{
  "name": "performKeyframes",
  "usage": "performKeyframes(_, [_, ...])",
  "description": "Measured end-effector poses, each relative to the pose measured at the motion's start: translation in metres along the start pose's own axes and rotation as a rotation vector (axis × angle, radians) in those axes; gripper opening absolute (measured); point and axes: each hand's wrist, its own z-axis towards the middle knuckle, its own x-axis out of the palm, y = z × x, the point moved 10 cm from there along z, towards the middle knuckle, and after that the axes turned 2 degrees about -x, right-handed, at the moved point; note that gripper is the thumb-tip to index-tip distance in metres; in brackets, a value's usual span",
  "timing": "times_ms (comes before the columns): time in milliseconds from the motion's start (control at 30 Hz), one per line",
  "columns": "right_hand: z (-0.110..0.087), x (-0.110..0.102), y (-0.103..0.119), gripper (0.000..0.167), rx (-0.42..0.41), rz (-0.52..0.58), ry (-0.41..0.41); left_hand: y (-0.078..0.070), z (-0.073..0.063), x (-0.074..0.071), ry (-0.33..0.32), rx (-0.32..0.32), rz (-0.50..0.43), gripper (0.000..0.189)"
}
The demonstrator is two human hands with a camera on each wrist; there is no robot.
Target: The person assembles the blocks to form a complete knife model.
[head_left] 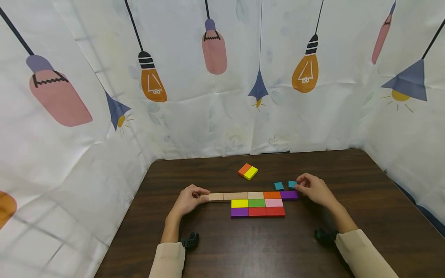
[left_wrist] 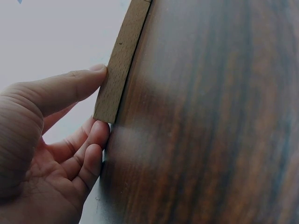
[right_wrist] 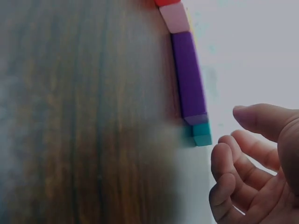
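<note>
My left hand pinches the left end of a plain wooden block. In the left wrist view, the thumb lies against that block's side, with fingers around its end. More plain blocks, an orange block and a purple block continue the row to the right. Over the table, beside a small teal block, hovers my right hand. Its thumb and loosely bent fingers are apart, holding nothing in the right wrist view. Another teal block lies just left.
Against the row's near side sit yellow, green, pink, purple and red blocks. Farther back lie an orange block and a yellow block, side by side. A patterned curtain surrounds the brown table.
</note>
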Motion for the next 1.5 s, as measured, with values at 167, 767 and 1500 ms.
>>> performKeyframes(167, [0.007,0.007,-0.008,0.031,0.037,0.000,0.039,-0.001,-0.001,0.001,0.001,-0.002,-0.002,0.017])
performKeyframes(767, [0.015,0.003,-0.030,0.035,0.078,-0.056,0.115,0.001,0.000,0.002,0.005,-0.008,0.003,0.017])
performKeyframes(1500, [-0.028,-0.009,-0.031,0.029,0.007,-0.061,0.205,-0.001,0.000,0.001,0.005,-0.010,0.005,0.017])
